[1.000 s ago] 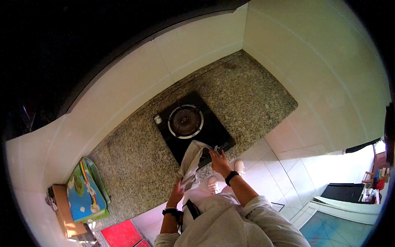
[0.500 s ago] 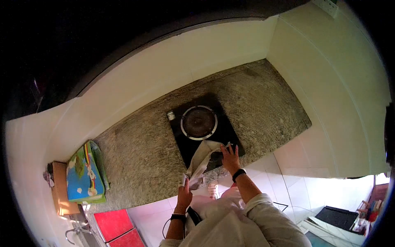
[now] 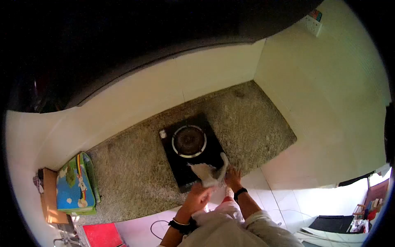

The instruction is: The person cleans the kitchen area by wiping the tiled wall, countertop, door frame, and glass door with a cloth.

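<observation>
The left hand (image 3: 198, 199) gripped the cloth (image 3: 204, 173); whether the right hand (image 3: 234, 179) did was unclear; slack cloth risked snagging on the burner (image 3: 189, 141) beyond them.

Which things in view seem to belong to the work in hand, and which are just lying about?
Likely part of the work:
pale grey cloth, by the left hand and right hand
black rectangular stove with round burner

Likely just lying about:
blue folded item with cartoon print
brown box
</observation>
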Tool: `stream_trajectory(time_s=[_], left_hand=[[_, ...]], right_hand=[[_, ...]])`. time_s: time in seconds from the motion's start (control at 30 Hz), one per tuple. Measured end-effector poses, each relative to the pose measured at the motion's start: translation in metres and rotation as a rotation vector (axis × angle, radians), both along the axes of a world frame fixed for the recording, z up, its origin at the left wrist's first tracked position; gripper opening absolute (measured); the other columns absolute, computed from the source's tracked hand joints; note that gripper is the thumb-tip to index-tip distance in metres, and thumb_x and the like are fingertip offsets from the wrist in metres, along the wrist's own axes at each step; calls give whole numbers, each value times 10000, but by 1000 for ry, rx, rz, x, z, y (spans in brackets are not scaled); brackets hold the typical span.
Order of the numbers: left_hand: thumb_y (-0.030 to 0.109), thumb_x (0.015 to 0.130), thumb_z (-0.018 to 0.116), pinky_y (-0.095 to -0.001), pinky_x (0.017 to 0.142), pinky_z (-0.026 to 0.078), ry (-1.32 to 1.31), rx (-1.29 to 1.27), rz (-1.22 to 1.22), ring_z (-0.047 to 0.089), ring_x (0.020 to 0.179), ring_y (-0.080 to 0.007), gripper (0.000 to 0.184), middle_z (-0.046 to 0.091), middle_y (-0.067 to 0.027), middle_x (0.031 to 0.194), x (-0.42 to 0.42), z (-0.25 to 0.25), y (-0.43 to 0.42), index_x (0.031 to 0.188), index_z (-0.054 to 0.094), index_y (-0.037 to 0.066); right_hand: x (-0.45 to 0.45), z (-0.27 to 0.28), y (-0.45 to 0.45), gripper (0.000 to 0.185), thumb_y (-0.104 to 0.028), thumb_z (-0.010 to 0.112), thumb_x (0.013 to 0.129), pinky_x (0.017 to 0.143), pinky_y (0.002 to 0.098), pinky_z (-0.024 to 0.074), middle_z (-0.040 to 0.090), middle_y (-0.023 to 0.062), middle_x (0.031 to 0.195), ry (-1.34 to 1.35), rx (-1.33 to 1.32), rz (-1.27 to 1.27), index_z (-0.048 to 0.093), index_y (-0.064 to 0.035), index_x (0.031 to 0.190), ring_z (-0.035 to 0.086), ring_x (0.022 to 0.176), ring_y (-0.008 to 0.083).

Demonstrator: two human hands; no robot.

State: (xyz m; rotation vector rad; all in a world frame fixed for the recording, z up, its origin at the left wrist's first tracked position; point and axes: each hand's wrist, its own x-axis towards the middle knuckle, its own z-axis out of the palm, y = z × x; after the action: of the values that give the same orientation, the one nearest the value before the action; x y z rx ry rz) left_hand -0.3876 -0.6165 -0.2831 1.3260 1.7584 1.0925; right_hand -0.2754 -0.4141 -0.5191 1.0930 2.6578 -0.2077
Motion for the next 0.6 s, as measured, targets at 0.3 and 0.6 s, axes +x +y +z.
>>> stream_trajectory(time_s=[0.3, 0.6], left_hand=[[198, 860, 534, -320, 801, 444, -52, -69, -187, 585, 923, -205, 257, 617, -118, 1011, -10, -60, -26, 1051, 589, 35], [47, 756, 603, -304, 734, 478, 31, -127, 328, 618, 869, -244, 444, 600, -167, 1030, -60, -2, -94, 1188, 504, 80]], right_hand=[[11, 110, -36, 709, -173, 535, 781, 872, 393, 397, 425, 180, 1275, 642, -478, -249, 168, -159, 1388, 477, 1085, 322], [-19, 51, -92, 407, -113, 604, 750, 753, 386, 453, 544, 150, 1070, 562, -542, -36, 500, -139, 1142, 555, 919, 323]])
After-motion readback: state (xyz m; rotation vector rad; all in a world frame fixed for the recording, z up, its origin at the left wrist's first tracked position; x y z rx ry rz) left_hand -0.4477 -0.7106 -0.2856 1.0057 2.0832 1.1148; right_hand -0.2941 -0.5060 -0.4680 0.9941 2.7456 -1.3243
